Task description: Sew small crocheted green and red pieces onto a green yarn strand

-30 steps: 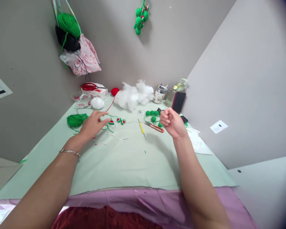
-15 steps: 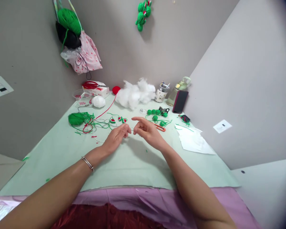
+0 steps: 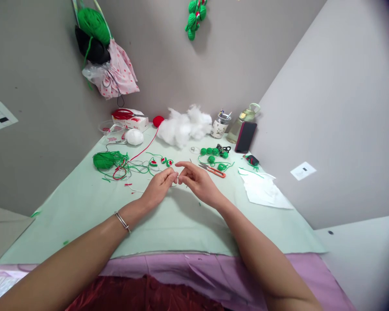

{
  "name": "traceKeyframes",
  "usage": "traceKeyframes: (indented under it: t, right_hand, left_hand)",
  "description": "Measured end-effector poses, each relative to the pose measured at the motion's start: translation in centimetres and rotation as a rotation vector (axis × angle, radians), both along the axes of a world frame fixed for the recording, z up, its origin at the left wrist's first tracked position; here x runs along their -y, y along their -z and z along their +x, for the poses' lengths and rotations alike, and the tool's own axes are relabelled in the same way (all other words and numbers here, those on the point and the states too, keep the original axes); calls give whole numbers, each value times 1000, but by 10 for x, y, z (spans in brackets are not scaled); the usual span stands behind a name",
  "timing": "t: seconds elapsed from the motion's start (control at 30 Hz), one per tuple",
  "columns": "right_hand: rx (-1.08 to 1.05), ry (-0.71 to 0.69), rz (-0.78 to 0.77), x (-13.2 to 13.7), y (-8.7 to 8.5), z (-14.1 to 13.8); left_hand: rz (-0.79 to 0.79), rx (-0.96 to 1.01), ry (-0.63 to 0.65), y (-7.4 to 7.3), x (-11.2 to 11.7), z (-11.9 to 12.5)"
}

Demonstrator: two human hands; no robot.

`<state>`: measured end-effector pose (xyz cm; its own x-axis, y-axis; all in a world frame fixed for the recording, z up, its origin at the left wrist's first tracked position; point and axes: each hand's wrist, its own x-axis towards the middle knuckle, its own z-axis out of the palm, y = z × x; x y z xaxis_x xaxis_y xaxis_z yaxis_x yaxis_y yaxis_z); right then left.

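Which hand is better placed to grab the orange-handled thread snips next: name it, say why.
Likely the right hand: the orange-handled thread snips lie just beyond it, on its own side. The left hand is farther off, with the right between it and them.

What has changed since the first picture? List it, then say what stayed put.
The left hand has moved right, away from the green yarn; the right hand has moved left, away from the phone. Their fingertips now nearly meet mid-table; whether anything was taken hold of is too small to tell. The yarn, phone, white stuffing and orange-handled snips stayed put.
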<state>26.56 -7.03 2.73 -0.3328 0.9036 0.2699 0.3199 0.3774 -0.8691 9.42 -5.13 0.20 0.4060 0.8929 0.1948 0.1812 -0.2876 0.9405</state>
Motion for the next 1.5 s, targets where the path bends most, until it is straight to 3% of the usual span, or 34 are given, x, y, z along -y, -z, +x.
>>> traceKeyframes:
  t: [0.2,0.47,0.57,0.77,0.9,1.03,1.23,1.33,1.5]
  right_hand:
    - [98,131,4,-2,2,1]
    - [-19,173,-85,1,-7,0]
    - [-61,196,-102,0,-8,1]
    - [-96,249,-108,-2,-9,4]
    - [-128,230,-120,-2,-8,3]
    - [-176,233,-117,-2,-7,2]
    - [-204,297,-9,0,-6,1]
    - [-218,283,80,1,-5,0]
    - [-248,238,130,5,0,-5]
  left_hand:
    - [38,35,-17,-1,-2,-2]
    - [10,4,-37,-5,-4,-7]
    - [52,-155,-12,-2,-9,-10]
    - [425,-647,72,13,-21,-18]
    - [445,-720,108,19,-23,-19]
    - [327,-496,88,11,-18,-16]
    - [-128,144,5,-11,-7,-10]
    - [-288,285,13,-11,-4,-7]
    - [-411,398,84,-8,-2,-4]
